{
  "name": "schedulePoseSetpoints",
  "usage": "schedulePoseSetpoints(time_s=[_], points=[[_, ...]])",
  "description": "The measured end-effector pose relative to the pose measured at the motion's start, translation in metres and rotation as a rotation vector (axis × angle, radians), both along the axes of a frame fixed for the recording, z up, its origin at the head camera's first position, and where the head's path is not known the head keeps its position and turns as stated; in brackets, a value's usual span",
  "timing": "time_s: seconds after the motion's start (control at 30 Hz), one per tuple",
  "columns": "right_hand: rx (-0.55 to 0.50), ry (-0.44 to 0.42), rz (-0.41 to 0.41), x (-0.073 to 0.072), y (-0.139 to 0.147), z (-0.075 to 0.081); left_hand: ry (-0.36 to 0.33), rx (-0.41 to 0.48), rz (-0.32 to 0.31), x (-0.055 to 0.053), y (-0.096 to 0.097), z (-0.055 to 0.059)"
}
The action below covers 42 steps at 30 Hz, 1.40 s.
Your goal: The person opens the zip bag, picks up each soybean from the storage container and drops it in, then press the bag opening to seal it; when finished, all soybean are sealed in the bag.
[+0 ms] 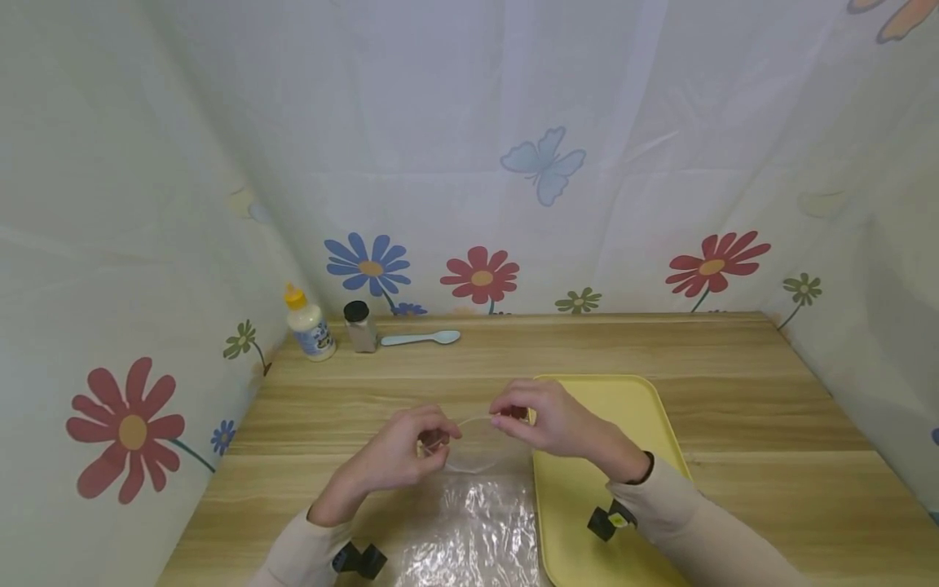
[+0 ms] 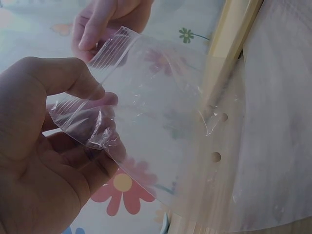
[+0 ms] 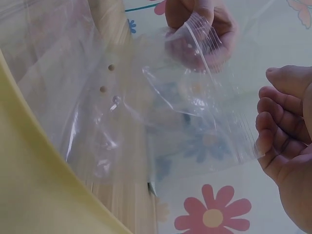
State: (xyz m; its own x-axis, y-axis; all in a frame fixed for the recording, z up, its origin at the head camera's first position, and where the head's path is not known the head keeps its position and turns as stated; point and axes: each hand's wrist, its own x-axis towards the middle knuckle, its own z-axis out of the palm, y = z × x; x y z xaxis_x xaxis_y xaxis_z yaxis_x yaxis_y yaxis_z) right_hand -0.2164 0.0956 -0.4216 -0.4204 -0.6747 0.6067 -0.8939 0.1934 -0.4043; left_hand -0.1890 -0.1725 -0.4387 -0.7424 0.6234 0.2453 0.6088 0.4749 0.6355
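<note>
A clear zip-lock bag [image 1: 480, 522] hangs between my two hands, its mouth spread into a loop. On its left side, the thumb and fingers of my left hand [image 1: 407, 448] pinch the rim. My right hand [image 1: 553, 420] holds the opposite rim at its fingertips. Ribbed zip lines run along the top of the bag [image 2: 156, 97] in the left wrist view, and small round holes show lower down. In the right wrist view, the bag's edge [image 3: 243, 126] meets the fingers of my right hand [image 3: 287, 131]. Nothing shows inside the bag.
Right of the bag, a yellow tray [image 1: 609, 489] lies under my right forearm. Along the back left of the wooden table [image 1: 756, 408] stand a yellow-capped bottle [image 1: 311, 330] and a black-lidded jar [image 1: 361, 330], with a pale blue spoon [image 1: 418, 338] beside them. A flowered curtain [image 1: 623, 122] hangs behind.
</note>
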Motion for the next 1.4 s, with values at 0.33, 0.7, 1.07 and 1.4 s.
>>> schedulePoseSetpoints(time_s=[0.33,0.7,1.07,1.4], points=[[-0.005,-0.062,-0.048,-0.009,0.010,-0.002,0.006,0.011,-0.003,0.000,0.000,-0.001],[0.011,-0.103,-0.135,-0.022,0.021,-0.011,0.023,0.022,-0.005,-0.002,-0.001,-0.004],[0.025,-0.158,-0.214,-0.034,0.032,-0.024,0.035,0.040,-0.024,-0.001,-0.002,-0.005],[0.076,-0.201,-0.306,-0.046,0.040,-0.036,0.045,0.039,-0.023,-0.001,-0.002,-0.005]])
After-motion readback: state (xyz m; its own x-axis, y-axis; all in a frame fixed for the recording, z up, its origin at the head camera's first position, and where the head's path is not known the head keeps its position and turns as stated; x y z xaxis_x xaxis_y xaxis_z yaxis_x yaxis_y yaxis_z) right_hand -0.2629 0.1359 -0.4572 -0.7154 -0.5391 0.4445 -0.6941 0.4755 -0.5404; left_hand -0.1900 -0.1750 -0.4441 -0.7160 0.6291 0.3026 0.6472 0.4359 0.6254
